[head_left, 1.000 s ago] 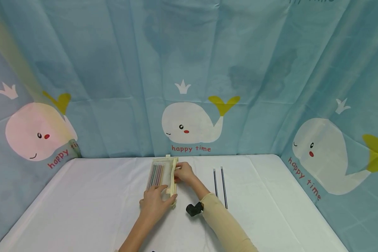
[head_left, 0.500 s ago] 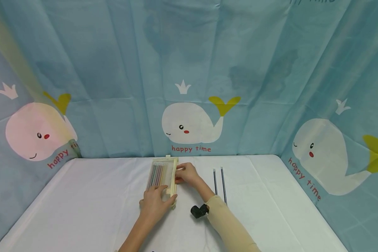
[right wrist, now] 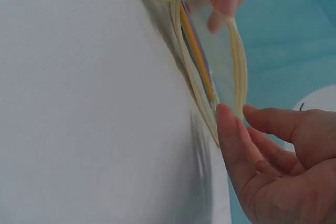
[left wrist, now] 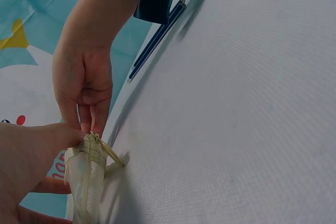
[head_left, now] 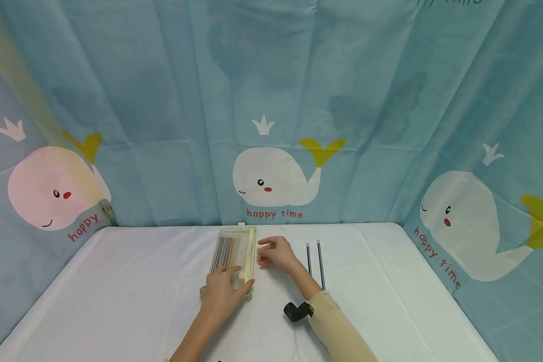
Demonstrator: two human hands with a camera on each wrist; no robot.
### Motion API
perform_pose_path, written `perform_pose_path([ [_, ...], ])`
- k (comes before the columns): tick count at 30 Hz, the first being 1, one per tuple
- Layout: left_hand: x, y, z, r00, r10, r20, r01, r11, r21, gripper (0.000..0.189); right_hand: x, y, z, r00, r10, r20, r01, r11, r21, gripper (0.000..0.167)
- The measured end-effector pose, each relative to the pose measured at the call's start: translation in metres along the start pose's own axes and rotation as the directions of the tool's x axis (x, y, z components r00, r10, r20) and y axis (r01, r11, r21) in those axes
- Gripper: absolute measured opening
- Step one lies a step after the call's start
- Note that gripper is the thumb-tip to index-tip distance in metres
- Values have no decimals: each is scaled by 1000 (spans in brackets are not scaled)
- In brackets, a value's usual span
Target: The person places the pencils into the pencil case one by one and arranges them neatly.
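A see-through pencil case (head_left: 241,246) with cream edging lies on the table, several coloured pencils (head_left: 223,251) inside it. My left hand (head_left: 221,289) holds its near end, thumb on one edge and fingers on the other side. In the right wrist view the long side of the case gapes, and an orange pencil (right wrist: 197,51) shows between its edges. My right hand (head_left: 278,254) is just right of that side, fingers loosely bent, with a small gap to the case in the head view. Nothing shows in its grasp.
Two dark blue pencils, a left one (head_left: 309,259) and a right one (head_left: 320,261), lie side by side right of my right hand. A black wrist camera (head_left: 296,311) is on my right wrist. A blue whale-print curtain (head_left: 271,100) hangs behind the white tabletop (head_left: 117,291).
My right hand has drawn back to the right from the pencil case's edge, its forearm shifting the same way. My left hand and the case have stayed in place.
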State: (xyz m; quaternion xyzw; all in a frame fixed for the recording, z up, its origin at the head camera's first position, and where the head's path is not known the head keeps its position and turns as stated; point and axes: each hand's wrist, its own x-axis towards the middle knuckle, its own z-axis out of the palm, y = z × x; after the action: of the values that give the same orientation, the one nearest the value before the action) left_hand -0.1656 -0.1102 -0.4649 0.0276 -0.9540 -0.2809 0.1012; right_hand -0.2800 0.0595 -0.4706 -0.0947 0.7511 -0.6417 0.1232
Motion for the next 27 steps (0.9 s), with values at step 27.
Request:
perform_pose_path([
  [27, 0, 1, 1, 1000, 0, -4, 0, 1000, -1, 50, -31, 4, -41, 984, -69, -162, 44, 987, -154, 37],
])
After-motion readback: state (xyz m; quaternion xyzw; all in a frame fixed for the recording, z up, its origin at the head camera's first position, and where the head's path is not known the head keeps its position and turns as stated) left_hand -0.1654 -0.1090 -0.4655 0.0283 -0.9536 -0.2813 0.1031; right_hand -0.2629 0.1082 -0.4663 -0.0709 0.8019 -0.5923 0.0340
